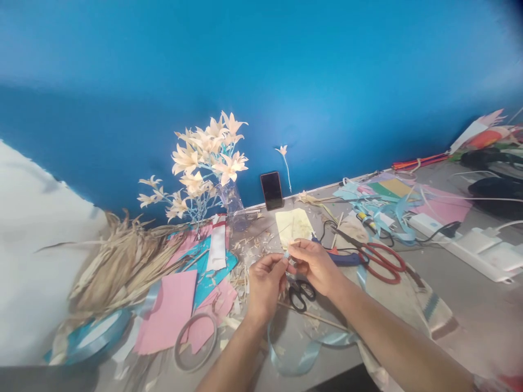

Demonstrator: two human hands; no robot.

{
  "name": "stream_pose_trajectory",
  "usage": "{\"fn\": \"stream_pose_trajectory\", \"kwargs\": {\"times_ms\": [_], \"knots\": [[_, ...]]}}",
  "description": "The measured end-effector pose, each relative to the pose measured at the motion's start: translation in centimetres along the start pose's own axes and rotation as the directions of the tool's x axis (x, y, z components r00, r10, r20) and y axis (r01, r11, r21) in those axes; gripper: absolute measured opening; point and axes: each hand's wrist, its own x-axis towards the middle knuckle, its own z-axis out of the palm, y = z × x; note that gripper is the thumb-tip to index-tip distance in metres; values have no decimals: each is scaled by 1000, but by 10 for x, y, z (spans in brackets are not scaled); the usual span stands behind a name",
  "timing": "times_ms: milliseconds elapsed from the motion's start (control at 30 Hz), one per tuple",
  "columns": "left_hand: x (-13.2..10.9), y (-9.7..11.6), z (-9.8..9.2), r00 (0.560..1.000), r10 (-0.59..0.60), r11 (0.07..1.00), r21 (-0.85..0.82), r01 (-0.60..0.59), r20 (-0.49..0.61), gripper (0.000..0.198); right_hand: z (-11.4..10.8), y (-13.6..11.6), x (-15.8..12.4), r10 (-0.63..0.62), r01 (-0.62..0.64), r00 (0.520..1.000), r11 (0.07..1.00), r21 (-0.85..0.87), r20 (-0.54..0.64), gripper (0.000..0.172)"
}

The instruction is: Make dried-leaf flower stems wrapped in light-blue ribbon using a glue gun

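My left hand [265, 280] and my right hand [312, 264] meet above the middle of the table, both closed in a pinch. Between the fingertips shows a small light blue bit of ribbon [286, 254]. A pale scrap by my right fingertips is too small to name. Below my hands, a length of light blue ribbon [308, 356] loops across the table; its upper end passes out of sight near my left wrist. Black-handled scissors [302, 295] lie just under my hands. A pale yellow paper square [293, 224] is right behind them.
Pale artificial flowers [208, 149] stand in a clear vase [232, 204] by the blue wall, beside a phone [272, 190]. Dried husks [122, 267], pink sheets [169, 310] and a tape ring [195, 342] lie left. Red-handled scissors [384, 263] and a power strip [461, 245] lie right.
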Motion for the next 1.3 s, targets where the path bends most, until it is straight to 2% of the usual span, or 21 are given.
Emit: {"fn": "stream_pose_trajectory", "kwargs": {"times_ms": [100, 167, 200, 267, 300, 333, 400, 500, 567, 700, 800, 900, 967, 1067, 1167, 1233, 1300], "knots": [[4, -3, -5, 1000, -7, 999, -43, 7, 14, 16, -2, -5, -2, 26, -24, 999, 997, -76, 26, 35], [7, -4, -8, 1000, -19, 999, -43, 20, 20, 16, -12, -16, -4, 3, 3, 1000, 955, -298, 20, 32], [8, -4, -10, 999, -28, 999, -36, 29, 17, 17, -21, -25, -6, -43, 39, 999, 889, -456, 2, 30], [10, -3, -11, 999, -48, 999, -23, 48, 10, 18, -41, -44, -9, -208, 126, 978, 635, -762, -11, 20], [11, -2, -12, 999, -54, 998, -22, 54, 3, 19, -52, -53, -10, -298, 118, 954, 484, -867, -36, 17], [11, -1, -12, 998, -59, 998, -24, 59, -5, 20, -61, -60, -12, -352, 73, 934, 371, -926, -67, 17], [13, -1, -13, 998, -60, 998, -34, 60, -20, 21, -72, -70, -15, -371, 11, 925, 233, -972, -79, 19], [15, 1, -15, 998, -42, 998, -39, 40, -36, 23, -70, -71, -20, -234, 35, 972, 117, -993, 6, 20], [17, 2, -18, 999, -19, 999, -44, 17, -47, 24, -64, -71, -21, -163, 40, 986, 26, -999, 35, 19], [20, 3, -22, 999, 6, 999, -49, -8, -46, 24, -71, -79, -24, -192, -32, 981, -147, -989, -4, 15], [20, 0, -21, 1000, 6, 1000, -31, -6, -3, 24, -86, -79, -28, -99, 72, 989, -308, -949, 107, 8], [19, -3, -19, 999, -7, 1000, -28, 8, 41, 23, -92, -68, -32, -43, 121, 986, -473, -873, 160, 16], [19, -5, -18, 998, -35, 998, -50, 37, 54, 22, -92, -60, -32, -48, 116, 985, -512, -851, 163, 20], [21, -6, -20, 995, -92, 988, -117, 97, 44, 22, -97, -52, -30, -82, 130, 978, -480, -868, 192, 20], [23, -6, -22, 993, -119, 982, -142, 121, 27, 25, -111, -48, -30, -200, 177, 943, -376, -910, 266, 31], [23, -6, -22, 992, -128, 982, -141, 130, 20, 25, -118, -46, -32, -298, 222, 905, -275, -935, 302, 42], [22, -6, -20, 992, -130, 984, -124, 129, 5, 24, -120, -45, -36, -328, 287, 887, -160, -944, 325, 47]]}}
